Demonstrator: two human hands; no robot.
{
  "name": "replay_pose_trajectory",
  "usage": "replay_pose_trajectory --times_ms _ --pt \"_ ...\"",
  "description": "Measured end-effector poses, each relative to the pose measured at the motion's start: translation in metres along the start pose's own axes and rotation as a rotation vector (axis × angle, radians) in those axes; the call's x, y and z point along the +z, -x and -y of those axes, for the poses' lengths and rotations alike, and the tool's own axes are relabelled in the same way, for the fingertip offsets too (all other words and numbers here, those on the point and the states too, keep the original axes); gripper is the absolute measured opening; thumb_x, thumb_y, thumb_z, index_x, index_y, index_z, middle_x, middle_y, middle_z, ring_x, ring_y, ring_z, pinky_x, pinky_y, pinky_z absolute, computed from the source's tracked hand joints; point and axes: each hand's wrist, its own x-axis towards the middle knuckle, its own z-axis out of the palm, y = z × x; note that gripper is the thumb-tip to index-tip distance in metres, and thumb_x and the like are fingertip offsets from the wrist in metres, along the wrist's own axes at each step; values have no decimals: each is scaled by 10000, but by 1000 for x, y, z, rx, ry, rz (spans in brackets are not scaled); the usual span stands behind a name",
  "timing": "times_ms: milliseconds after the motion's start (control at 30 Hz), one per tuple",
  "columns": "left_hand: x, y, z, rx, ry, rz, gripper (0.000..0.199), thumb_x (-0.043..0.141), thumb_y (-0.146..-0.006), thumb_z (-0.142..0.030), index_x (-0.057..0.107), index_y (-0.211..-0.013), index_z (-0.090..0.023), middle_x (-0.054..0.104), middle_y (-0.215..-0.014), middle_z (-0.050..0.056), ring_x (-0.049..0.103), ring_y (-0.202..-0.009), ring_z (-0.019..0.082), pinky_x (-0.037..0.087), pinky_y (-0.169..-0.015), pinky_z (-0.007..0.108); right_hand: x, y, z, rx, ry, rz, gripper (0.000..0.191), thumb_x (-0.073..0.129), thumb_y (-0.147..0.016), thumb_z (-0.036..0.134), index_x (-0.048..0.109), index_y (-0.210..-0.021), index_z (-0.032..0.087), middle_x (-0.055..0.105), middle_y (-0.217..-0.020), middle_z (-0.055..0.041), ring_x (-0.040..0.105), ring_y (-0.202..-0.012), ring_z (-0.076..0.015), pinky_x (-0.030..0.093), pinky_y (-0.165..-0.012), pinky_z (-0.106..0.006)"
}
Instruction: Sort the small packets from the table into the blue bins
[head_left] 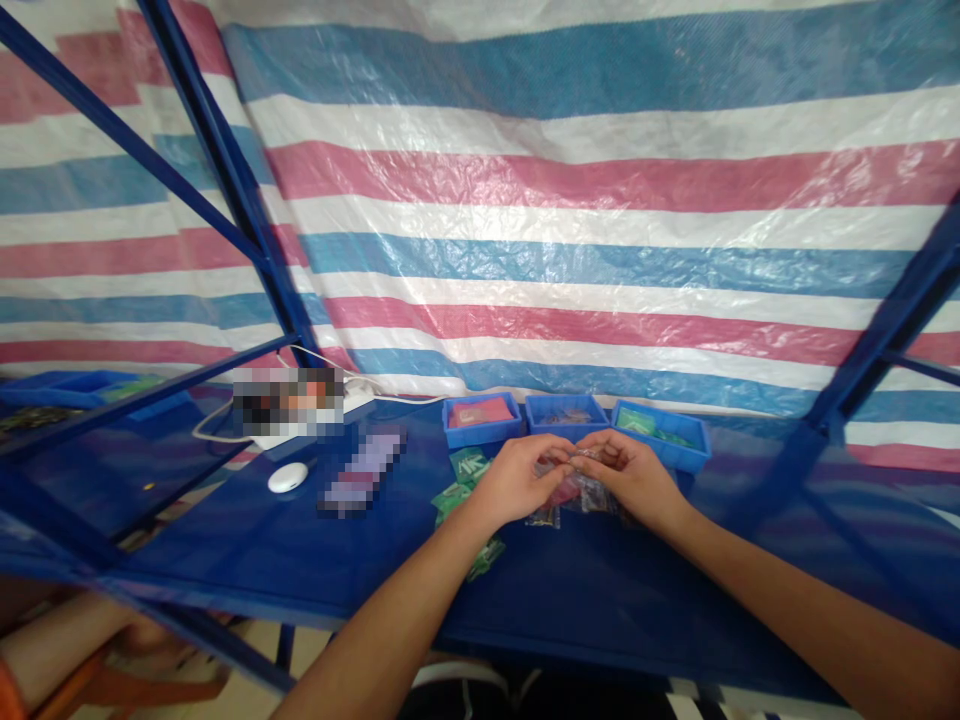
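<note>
My left hand [525,477] and my right hand [626,470] meet above the blue table, thumbs and fingertips pinched together on a small clear plastic bag [574,462]. What lies inside that bag is too small to tell. Under and between the hands are several clear bags [596,495] with small contents, and something reddish shows among them. Beside my left hand lie several green packets [471,465], some partly hidden by my forearm. Just beyond the hands stand a blue bin with a pink-red piece [480,418], a middle blue bin [568,414] with small items, and a blue bin with green packets [660,432].
On the table's left are a round white case [288,477], a blurred flat object [362,474] and a white power strip [281,435] with cables. Blue metal posts [225,180] frame the table. A striped sheet [600,200] hangs behind. Another person's arm [67,640] shows at lower left.
</note>
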Motion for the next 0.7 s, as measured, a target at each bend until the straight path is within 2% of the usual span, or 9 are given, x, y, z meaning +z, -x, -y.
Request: replay_pose_trajectory --times_ms 333,500,700 --pt "1 -2 -5 15 7 -87 200 608 -915 -210 705 -1088 -185 758 -1016 60 714 -926 186 551 -863 301 1 0 -2 9 6 61 352 804 -813 438 640 -1041 226 759 -973 -59 716 -926 -226 568 -867 -375" --pt "6 -1 -5 27 64 -81 199 598 -929 -225 686 -1102 -179 748 -1015 65 714 -924 175 567 -863 293 4 1 1 5 18 48 358 805 -804 443 626 -1027 229 739 -920 -39 707 -883 -210 568 -826 -353" --pt "12 -2 3 -62 180 -82 287 664 -887 -216 642 -1171 -180 754 -1028 71 726 -929 176 585 -872 300 3 2 2 -12 27 37 319 777 -830 383 620 -1058 223 701 -913 -24 670 -835 -180 538 -767 -317"
